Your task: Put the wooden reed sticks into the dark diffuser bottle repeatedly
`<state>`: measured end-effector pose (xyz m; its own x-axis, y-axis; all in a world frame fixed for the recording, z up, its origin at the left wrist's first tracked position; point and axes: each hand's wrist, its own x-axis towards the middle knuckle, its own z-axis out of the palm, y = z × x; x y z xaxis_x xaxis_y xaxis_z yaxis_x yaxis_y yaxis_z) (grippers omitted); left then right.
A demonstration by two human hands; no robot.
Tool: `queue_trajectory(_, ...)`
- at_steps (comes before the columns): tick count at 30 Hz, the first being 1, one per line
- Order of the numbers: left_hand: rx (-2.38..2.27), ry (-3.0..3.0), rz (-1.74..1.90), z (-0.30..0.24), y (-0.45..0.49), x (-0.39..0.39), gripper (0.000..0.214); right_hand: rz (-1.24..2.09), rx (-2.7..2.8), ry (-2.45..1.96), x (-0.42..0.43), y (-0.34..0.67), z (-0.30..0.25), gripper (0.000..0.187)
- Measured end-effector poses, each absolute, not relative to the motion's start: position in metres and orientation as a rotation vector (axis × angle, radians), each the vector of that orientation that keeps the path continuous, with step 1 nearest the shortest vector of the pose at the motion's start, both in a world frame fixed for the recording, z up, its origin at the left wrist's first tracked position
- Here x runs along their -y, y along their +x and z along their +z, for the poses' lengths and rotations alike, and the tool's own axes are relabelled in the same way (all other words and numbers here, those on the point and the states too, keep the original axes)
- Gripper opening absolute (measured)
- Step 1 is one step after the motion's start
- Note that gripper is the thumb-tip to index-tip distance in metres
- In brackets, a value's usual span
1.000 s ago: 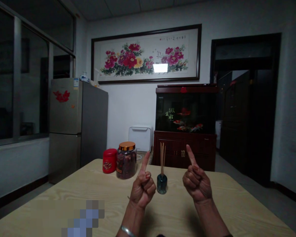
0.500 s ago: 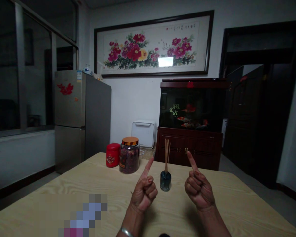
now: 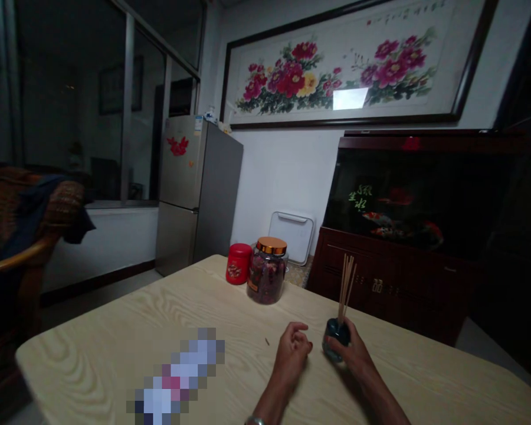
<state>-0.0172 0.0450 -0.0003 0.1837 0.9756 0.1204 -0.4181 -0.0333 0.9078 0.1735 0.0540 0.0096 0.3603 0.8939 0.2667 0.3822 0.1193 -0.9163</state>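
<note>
A reed diffuser, a dark teal glass bottle (image 3: 331,336) with several thin wooden sticks (image 3: 347,280), stands on the table with its sticks leaning slightly right. My right hand (image 3: 351,345) is wrapped round the bottle from the right, thumb across its front, hiding part of it. To the left of the bottle, not touching it, is my left hand (image 3: 294,348). Its fingers are loosely bent and apart, with nothing seen in them. A metal bracelet (image 3: 254,420) shows at the left wrist.
On the pale wooden table (image 3: 159,319) stand a red canister (image 3: 238,264) and a large clear jar (image 3: 266,277) with a copper-coloured lid. A pixelated patch (image 3: 181,378) covers something at the front left. A chair (image 3: 39,248) is at the left; behind is a fish tank (image 3: 407,200).
My view has turned left. Both hands were pointing with raised index fingers; now my right hand has taken hold of the diffuser and my left index finger has bent.
</note>
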Motion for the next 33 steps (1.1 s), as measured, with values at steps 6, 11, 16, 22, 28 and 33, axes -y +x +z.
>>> queue_trajectory(6,-0.695,1.266,1.224,-0.017,-0.01,-0.046,0.064,0.473,1.343,-1.532,-0.035,0.165,0.007,0.065)
queue_trajectory(11,-0.575,1.414,0.938,-0.014,-0.011,-0.035,0.115,0.732,1.35,-1.37,0.012,0.153,0.016,0.059)
queue_trajectory(16,-0.428,1.474,0.855,-0.003,-0.012,-0.025,0.096,0.896,1.282,-1.258,0.029,0.134,0.042,0.053)
queue_trajectory(22,-0.527,1.535,0.816,0.002,-0.016,-0.02,0.086,0.712,1.16,-1.201,0.026,0.108,0.069,0.045)
queue_trajectory(28,-0.615,1.539,0.801,0.001,-0.016,-0.02,0.083,0.592,0.86,-0.909,0.032,0.157,0.124,0.038)
queue_trajectory(33,-0.544,1.531,0.775,-0.002,-0.019,-0.022,0.085,0.368,1.254,-1.777,0.057,0.253,0.086,0.034)
